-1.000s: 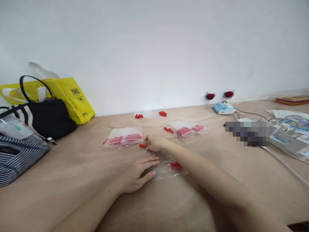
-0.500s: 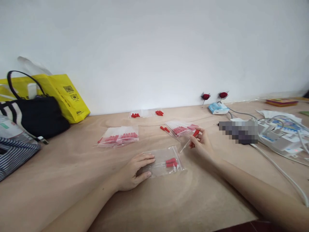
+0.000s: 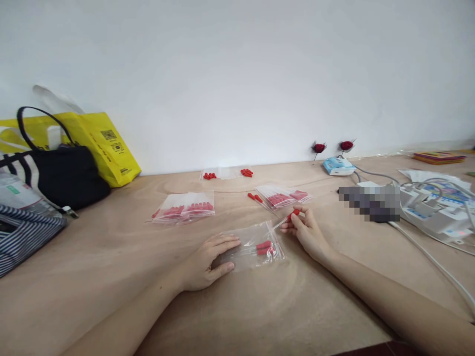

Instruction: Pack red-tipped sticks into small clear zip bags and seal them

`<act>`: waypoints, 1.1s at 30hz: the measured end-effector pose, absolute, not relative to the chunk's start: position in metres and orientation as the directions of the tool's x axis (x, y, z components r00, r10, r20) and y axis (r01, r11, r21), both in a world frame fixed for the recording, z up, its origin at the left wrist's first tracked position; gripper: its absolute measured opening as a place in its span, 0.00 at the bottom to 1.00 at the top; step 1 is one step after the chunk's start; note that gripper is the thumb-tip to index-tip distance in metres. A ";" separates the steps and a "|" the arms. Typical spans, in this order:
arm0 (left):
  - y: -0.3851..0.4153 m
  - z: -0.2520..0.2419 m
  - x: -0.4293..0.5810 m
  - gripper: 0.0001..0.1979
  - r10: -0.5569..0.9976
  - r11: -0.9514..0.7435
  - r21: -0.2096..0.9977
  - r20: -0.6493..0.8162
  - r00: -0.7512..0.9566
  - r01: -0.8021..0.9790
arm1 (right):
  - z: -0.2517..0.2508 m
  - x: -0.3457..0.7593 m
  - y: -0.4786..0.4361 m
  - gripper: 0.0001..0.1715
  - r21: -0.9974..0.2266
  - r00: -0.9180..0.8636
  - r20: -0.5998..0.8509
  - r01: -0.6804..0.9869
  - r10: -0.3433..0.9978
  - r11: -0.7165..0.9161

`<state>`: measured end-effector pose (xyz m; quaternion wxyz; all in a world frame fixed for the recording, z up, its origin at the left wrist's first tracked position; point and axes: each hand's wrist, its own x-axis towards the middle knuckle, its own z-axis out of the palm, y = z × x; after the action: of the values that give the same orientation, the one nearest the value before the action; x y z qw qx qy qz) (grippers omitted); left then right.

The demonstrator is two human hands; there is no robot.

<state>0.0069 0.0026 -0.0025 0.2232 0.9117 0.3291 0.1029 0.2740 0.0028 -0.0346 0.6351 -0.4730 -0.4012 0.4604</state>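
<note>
My left hand (image 3: 208,262) lies with fingers stretched over the closed end of a clear zip bag (image 3: 247,233), holding it flat against the table. Inside that bag rest droppers with red bulbs (image 3: 264,248). Between the fingers and thumb of my right hand (image 3: 308,232) is a glass dropper (image 3: 293,214), gripped by its red bulb. Its thin tip points left and down, at the bag's opening; whether it is inside cannot be made out. Two loose droppers (image 3: 256,198) lie just beyond, beside a stack of filled bags (image 3: 282,196).
More filled bags (image 3: 185,207) lie left of centre. Red bulbs on clear plastic (image 3: 227,173) sit by the wall. A yellow bag (image 3: 115,153) and black handbag (image 3: 70,175) stand at left. A tissue pack (image 3: 338,166), power strips (image 3: 438,212) and cables occupy the right.
My right hand has moved left and down, bringing the dropper's tip to the bag's mouth. My left hand stays on the bag. The view has shifted slightly.
</note>
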 end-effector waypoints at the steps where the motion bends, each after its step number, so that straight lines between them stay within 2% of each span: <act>1: 0.002 -0.002 0.007 0.22 0.655 -0.675 0.474 0.035 0.754 0.565 | -0.034 0.273 0.001 0.28 -0.964 0.236 0.055 -0.239 0.970 0.112; 3: 0.001 -0.002 0.007 0.24 0.679 -0.655 0.466 0.017 0.734 0.595 | -0.034 0.271 -0.002 0.27 -0.964 0.164 0.031 -0.255 0.986 0.073; 5: 0.001 -0.001 0.007 0.24 0.693 -0.641 0.457 0.001 0.721 0.616 | -0.035 0.271 -0.003 0.25 -0.980 0.064 0.033 -0.192 0.997 0.044; 10: 0.001 -0.002 0.006 0.24 0.684 -0.652 0.459 0.013 0.730 0.603 | -0.043 0.277 0.001 0.19 -0.974 -0.081 0.137 0.169 0.987 0.149; 12: 0.001 -0.004 0.006 0.24 0.681 -0.657 0.456 0.018 0.732 0.600 | -0.045 0.278 0.004 0.18 -0.927 -0.099 0.182 0.315 0.978 0.205; 15: 0.001 -0.005 0.006 0.24 0.677 -0.663 0.452 0.020 0.736 0.597 | -0.044 0.276 0.006 0.15 -0.854 -0.140 0.259 0.429 0.956 0.294; 17: 0.001 -0.005 0.006 0.24 0.675 -0.667 0.452 0.031 0.737 0.592 | -0.041 0.274 0.005 0.14 -0.780 -0.217 0.301 0.504 0.929 0.370; 20: 0.001 -0.003 0.006 0.23 0.672 -0.672 0.457 0.044 0.739 0.583 | -0.035 0.274 0.003 0.18 -0.671 -0.366 0.307 0.572 0.879 0.473; 22: 0.001 -0.002 0.006 0.23 0.671 -0.669 0.460 0.036 0.741 0.584 | -0.031 0.276 0.004 0.17 -0.663 -0.347 0.315 0.586 0.883 0.467; 24: 0.001 -0.002 0.006 0.24 0.674 -0.662 0.467 0.027 0.739 0.587 | -0.026 0.278 0.011 0.12 -0.646 -0.224 0.367 0.638 0.903 0.420; 26: 0.001 -0.002 0.006 0.24 0.674 -0.659 0.474 0.028 0.738 0.584 | -0.020 0.276 0.024 0.10 -0.572 -0.128 0.436 0.725 0.891 0.384; 28: 0.001 -0.003 0.006 0.23 0.674 -0.659 0.480 0.035 0.738 0.579 | -0.012 0.267 0.043 0.10 -0.450 -0.149 0.448 0.814 0.881 0.367; 31: 0.000 -0.003 0.006 0.23 0.674 -0.660 0.487 0.048 0.737 0.572 | -0.003 0.245 0.078 0.12 -0.222 -0.226 0.341 0.924 0.913 0.312; 33: 0.000 -0.002 0.006 0.23 0.674 -0.658 0.493 0.051 0.737 0.569 | -0.001 0.231 0.100 0.11 -0.190 -0.224 0.316 0.937 0.922 0.293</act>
<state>0.0061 -0.0001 -0.0025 0.2292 0.9032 0.3441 0.1155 0.2314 0.0996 -0.0007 0.1866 -0.5944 -0.7819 -0.0201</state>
